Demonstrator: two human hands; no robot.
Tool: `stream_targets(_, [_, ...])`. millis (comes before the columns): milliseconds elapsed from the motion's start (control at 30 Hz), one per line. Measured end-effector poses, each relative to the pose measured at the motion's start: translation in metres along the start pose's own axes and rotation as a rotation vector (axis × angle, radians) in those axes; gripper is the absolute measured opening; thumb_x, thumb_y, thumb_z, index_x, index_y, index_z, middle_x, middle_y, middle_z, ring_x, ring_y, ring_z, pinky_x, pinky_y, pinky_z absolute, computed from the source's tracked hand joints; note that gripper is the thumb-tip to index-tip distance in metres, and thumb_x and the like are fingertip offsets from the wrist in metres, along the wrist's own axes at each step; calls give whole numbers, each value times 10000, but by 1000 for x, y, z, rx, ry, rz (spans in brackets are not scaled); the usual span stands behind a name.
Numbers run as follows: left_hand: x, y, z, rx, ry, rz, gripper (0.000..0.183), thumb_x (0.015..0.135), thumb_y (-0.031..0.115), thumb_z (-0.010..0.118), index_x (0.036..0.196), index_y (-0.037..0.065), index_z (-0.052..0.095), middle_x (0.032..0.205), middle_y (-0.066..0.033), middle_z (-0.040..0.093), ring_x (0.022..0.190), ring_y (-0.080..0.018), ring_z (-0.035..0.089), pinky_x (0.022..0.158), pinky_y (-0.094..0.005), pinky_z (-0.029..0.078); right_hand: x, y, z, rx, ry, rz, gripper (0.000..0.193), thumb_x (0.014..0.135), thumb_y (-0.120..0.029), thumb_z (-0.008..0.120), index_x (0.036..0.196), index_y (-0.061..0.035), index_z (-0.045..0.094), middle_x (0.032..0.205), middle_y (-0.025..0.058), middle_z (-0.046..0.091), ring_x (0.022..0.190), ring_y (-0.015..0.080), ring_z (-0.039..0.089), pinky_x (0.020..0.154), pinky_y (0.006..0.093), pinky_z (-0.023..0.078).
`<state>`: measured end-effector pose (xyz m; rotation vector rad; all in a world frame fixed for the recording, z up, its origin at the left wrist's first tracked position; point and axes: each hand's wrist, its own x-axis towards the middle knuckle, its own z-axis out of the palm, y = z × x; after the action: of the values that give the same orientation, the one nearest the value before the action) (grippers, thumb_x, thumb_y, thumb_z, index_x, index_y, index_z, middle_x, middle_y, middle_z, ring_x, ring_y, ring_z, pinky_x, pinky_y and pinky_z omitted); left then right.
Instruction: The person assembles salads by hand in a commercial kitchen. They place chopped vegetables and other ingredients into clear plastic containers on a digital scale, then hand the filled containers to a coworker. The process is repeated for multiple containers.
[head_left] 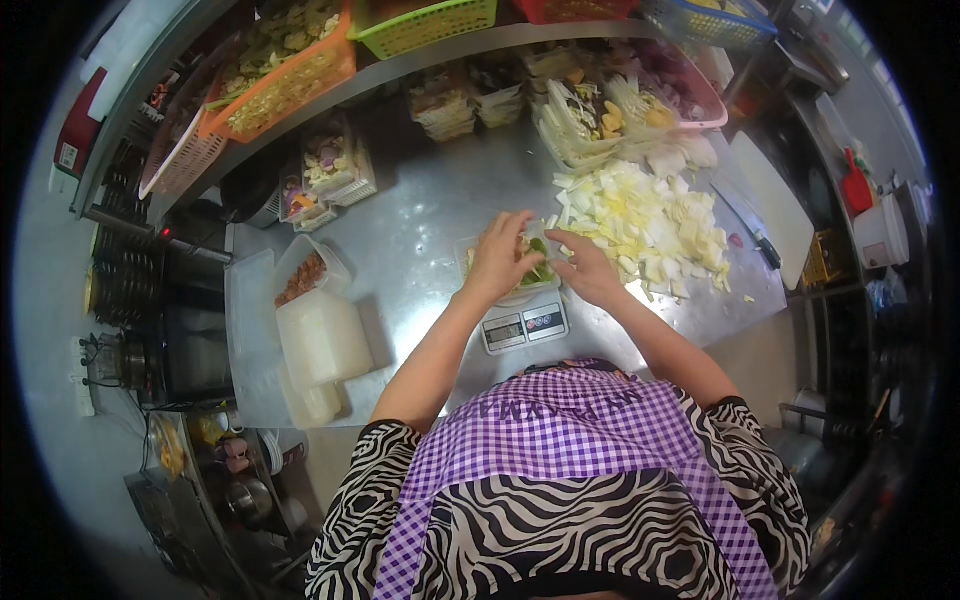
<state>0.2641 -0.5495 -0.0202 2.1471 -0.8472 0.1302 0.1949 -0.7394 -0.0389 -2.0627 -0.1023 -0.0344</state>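
Observation:
A small clear plastic tray with pale and green cut vegetables stands on a white digital kitchen scale. My left hand arches over the tray's left side, its fingers and thumb apart. From the right, my right hand reaches the tray's edge with its fingers apart and slightly bent. No item shows in either hand, though the hands partly hide the tray's contents. Just beyond my right hand lies a large heap of chopped pale cabbage on the metal table.
A knife and white cutting board lie right of the cabbage. Filled trays stand at the back. Left are a box of reddish-brown pieces and stacked empty containers. Overhead, a shelf holds colored baskets.

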Motion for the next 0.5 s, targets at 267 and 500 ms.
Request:
stream_targets(267, [-19,-8,-6,-263,221,-157,564,841,117,664,1355,50,440,1303,-180,507,1246,-350,497,993,-447,442,-11,15,4,-12,6,-124,455,812,-34,607,1260,-72,538,1328,153,513,1236,343,471,1034,402,399])
stream_targets(500, [-34,-9,6,211,-17,83,363,820,107,655,1178,104,594,1283,-97,570,1286,-360,449,1048,-478,326,-12,19,1,-390,-13,-399,387,750,0,614,1113,-122,669,1241,88,581,1076,322,531,937,382,464])
